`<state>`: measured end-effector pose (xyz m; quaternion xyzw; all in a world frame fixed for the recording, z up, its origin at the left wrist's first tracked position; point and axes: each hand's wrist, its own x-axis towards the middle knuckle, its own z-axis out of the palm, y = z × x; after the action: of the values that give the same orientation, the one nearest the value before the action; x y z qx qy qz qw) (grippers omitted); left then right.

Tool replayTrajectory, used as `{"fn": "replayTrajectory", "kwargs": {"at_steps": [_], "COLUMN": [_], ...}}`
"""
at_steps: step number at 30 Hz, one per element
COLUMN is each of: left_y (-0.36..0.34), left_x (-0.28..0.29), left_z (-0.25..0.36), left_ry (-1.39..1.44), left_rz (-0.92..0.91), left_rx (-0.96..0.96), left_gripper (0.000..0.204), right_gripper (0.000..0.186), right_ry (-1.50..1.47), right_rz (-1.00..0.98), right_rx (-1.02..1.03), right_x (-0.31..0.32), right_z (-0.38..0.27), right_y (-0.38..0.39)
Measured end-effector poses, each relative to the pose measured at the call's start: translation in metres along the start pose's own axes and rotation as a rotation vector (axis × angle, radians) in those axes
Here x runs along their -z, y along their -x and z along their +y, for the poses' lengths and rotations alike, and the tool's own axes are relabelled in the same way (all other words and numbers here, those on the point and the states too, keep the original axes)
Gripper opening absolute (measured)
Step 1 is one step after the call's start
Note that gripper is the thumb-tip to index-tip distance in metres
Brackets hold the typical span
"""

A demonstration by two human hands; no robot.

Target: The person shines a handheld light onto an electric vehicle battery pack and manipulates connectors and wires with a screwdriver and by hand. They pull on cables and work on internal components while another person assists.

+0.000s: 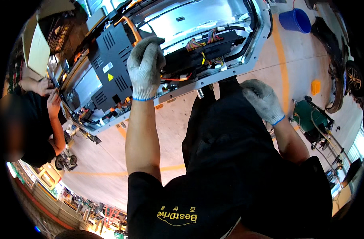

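My left hand [145,69], in a grey-white work glove with a blue cuff, is over the near rim of a large metal-framed battery pack [198,83]. Its fingers are curled together beside an orange cable [131,28]; what they hold, if anything, is hidden. Left of it lies a black slotted cover [110,59] with a yellow warning triangle. To its right is a black module [226,44] with multicoloured wire bundles. My right hand [263,101], gloved alike, is beside my dark trouser leg with fingers curled inward; I cannot make out anything in them.
At the pack's left end a co-worker's bare hands [46,88] touch or nearly touch the frame. A blue bucket [295,20] stands on the floor at the far right. A green tank [310,115] on a wheeled frame stands at right. Yellow lines [280,51] cross the floor.
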<state>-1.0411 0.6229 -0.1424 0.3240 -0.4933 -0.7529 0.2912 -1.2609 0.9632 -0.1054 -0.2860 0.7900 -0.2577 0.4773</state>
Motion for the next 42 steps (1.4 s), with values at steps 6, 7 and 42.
{"fn": "replayTrajectory", "kwargs": {"at_steps": [6, 7, 42], "left_y": [0.028, 0.028, 0.088], "left_x": [-0.023, -0.032, -0.035], "left_z": [-0.011, -0.006, 0.009], "left_ry": [-0.416, -0.471, -1.089], "left_rz": [0.164, 0.209, 0.244], "left_rx": [-0.168, -0.191, 0.221], "left_gripper": [0.032, 0.031, 0.032], "right_gripper": [0.037, 0.037, 0.047], "right_ry": [-0.153, -0.136, -0.298], "right_rz": [0.015, 0.014, -0.092], "right_rx": [0.101, 0.106, -0.017], "right_x": [-0.025, -0.028, -0.043], "right_z": [-0.045, -0.05, -0.082], "right_y": [-0.018, -0.019, -0.091]}}
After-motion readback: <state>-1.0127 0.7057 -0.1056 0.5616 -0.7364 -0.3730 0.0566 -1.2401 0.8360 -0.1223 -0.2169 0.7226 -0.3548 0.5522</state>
